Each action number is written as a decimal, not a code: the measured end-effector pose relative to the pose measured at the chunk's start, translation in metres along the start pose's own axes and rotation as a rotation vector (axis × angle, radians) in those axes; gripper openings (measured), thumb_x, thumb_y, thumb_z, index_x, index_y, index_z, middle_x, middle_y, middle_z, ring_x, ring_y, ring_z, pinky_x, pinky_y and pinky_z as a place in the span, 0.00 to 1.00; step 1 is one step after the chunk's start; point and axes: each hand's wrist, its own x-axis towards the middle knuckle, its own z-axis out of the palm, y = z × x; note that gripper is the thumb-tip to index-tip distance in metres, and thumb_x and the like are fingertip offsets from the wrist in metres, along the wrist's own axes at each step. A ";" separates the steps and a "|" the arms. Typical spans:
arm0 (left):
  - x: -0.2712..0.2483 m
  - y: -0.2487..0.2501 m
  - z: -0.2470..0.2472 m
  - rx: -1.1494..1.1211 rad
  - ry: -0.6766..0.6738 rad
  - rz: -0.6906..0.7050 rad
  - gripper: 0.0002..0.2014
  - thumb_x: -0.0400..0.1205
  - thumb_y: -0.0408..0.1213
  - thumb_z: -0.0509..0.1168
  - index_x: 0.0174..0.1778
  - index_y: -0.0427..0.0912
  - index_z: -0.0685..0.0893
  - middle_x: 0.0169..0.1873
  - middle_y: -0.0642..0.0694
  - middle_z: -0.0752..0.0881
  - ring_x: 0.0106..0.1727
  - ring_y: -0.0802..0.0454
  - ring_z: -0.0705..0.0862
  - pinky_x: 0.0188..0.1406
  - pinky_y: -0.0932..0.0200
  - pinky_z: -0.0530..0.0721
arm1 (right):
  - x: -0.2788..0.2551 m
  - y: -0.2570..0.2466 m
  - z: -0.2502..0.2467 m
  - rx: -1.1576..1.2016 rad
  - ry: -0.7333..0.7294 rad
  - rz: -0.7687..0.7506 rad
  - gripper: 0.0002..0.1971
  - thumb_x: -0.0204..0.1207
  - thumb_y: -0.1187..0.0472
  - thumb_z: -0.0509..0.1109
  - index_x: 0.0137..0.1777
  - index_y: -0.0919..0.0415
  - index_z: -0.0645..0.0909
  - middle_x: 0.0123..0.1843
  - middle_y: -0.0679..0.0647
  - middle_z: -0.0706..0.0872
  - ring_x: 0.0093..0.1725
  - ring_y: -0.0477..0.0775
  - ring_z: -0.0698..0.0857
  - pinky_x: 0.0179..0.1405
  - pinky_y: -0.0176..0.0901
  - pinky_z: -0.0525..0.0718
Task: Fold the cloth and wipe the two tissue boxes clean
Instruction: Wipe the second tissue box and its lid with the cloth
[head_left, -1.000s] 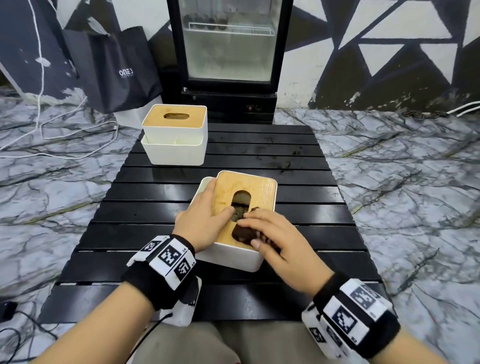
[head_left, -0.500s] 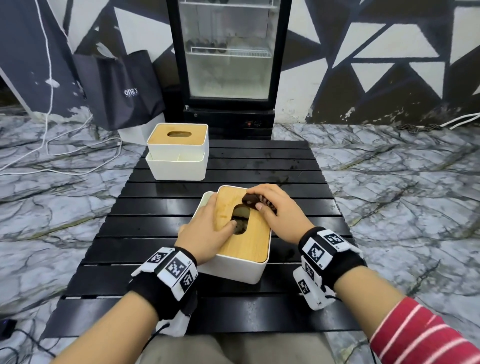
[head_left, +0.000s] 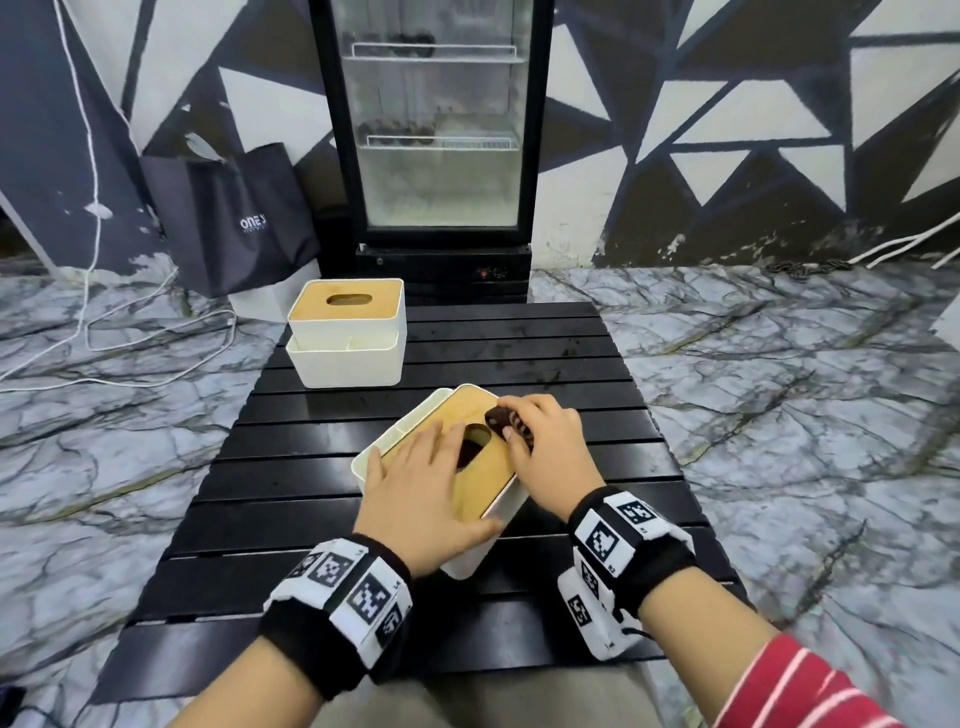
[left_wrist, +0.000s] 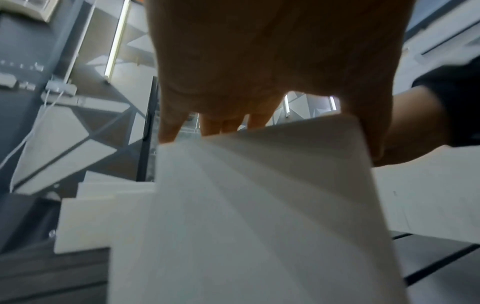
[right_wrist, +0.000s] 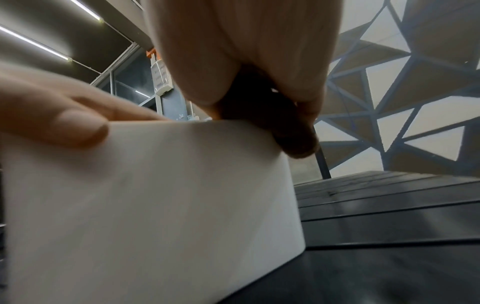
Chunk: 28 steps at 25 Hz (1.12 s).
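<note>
The near tissue box (head_left: 475, 543), white with a wooden lid and an oval slot, sits turned at an angle on the black slatted table (head_left: 322, 452). My left hand (head_left: 423, 493) lies flat on its lid with straight fingers; the thumb rests along the near rim. My right hand (head_left: 540, 441) pinches a small folded dark brown cloth (head_left: 506, 422) and presses it on the lid's far right part. In the right wrist view the cloth (right_wrist: 293, 135) hangs over the box's (right_wrist: 155, 195) top edge. The second tissue box (head_left: 347, 332) stands at the table's far left.
A glass-door fridge (head_left: 431, 140) stands just behind the table. A dark shopping bag (head_left: 234, 218) leans on the wall at the left, with white cables (head_left: 156, 332) on the marble floor. Bare slats lie to the right of the near box.
The right hand carried the cloth from the lid's near end up to its far right part. The box has turned to an angle, and the left hand shifted from the slot toward the near rim.
</note>
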 end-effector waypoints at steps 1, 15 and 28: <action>0.000 -0.007 -0.003 0.013 -0.002 -0.005 0.52 0.68 0.71 0.62 0.82 0.53 0.44 0.83 0.52 0.49 0.82 0.53 0.52 0.80 0.38 0.45 | -0.006 0.002 -0.005 0.022 -0.022 -0.004 0.18 0.79 0.61 0.61 0.69 0.51 0.73 0.65 0.49 0.75 0.59 0.52 0.68 0.57 0.31 0.60; 0.046 -0.034 -0.003 -0.459 0.039 -0.261 0.42 0.80 0.56 0.61 0.83 0.40 0.47 0.79 0.38 0.64 0.78 0.42 0.65 0.73 0.50 0.66 | -0.026 0.002 -0.037 0.141 -0.151 -0.187 0.18 0.78 0.65 0.64 0.67 0.54 0.75 0.65 0.49 0.77 0.67 0.48 0.72 0.68 0.29 0.61; 0.062 -0.040 0.002 -0.464 0.141 -0.267 0.29 0.81 0.51 0.60 0.79 0.52 0.62 0.69 0.42 0.78 0.69 0.39 0.75 0.65 0.48 0.76 | -0.005 0.023 -0.006 0.167 -0.121 -0.277 0.17 0.78 0.57 0.59 0.66 0.54 0.76 0.64 0.48 0.79 0.65 0.44 0.72 0.68 0.34 0.65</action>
